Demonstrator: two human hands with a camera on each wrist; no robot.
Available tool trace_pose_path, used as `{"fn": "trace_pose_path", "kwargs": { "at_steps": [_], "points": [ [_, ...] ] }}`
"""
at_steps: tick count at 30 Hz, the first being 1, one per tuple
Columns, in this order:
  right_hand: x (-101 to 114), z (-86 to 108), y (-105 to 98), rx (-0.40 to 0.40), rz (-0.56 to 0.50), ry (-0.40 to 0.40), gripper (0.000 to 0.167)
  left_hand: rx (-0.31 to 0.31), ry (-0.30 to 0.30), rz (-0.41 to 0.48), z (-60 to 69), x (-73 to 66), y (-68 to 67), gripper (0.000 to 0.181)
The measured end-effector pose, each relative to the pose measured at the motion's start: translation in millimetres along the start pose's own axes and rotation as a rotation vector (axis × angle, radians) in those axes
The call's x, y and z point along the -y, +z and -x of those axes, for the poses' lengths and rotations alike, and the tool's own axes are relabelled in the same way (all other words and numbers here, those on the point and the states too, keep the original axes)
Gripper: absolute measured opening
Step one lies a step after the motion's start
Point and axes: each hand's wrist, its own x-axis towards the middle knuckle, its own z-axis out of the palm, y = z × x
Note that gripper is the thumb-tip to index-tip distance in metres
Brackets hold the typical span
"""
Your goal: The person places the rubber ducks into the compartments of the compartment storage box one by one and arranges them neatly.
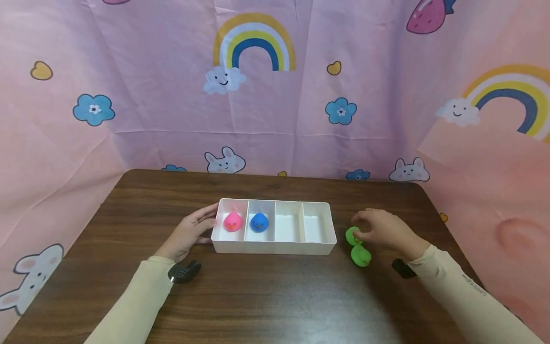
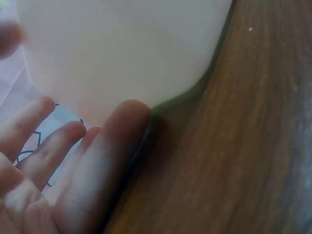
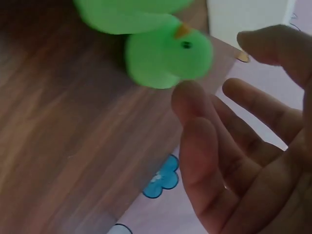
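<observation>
A white box (image 1: 275, 247) with several compartments in a row stands on the table. A pink toy duck (image 1: 233, 222) sits in its leftmost compartment and a blue toy duck (image 1: 259, 223) in the one beside it. My left hand (image 1: 189, 234) rests against the box's left end, its fingers fairly straight; in the left wrist view the thumb (image 2: 122, 122) touches the wall. My right hand (image 1: 386, 230) hovers over the farther green toy duck (image 3: 165, 56), fingers loosely bent and spread around it. A nearer green toy duck (image 1: 361, 256) sits right against it.
The dark wooden table (image 1: 266, 301) reaches back to a pink printed cloth (image 1: 275, 110). A black device sits at the left wrist (image 1: 185, 272) and another at the right wrist (image 1: 404, 269). The two right compartments of the box hold no ducks.
</observation>
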Motion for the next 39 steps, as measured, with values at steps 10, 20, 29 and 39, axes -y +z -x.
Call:
{"fn": "trace_pose_path", "kwargs": {
  "at_steps": [10,20,29,39],
  "points": [
    [-5,7.3,9,0.02,-0.029,-0.022,0.026,-0.015,-0.002,-0.029,-1.9,-1.1,-2.1,0.063],
    [-8,4.9,18,0.041,-0.06,0.02,0.023,-0.014,0.002,-0.01,-2.7,1.0,1.8,0.064],
    [-7,3.8,20,0.045,-0.098,0.006,0.019,-0.025,0.012,-0.035,0.3,0.8,3.4,0.061],
    [-6,1.6,13,0.068,-0.108,-0.008,0.021,-0.035,0.013,-0.055,2.9,-0.9,3.4,0.058]
  ]
}}
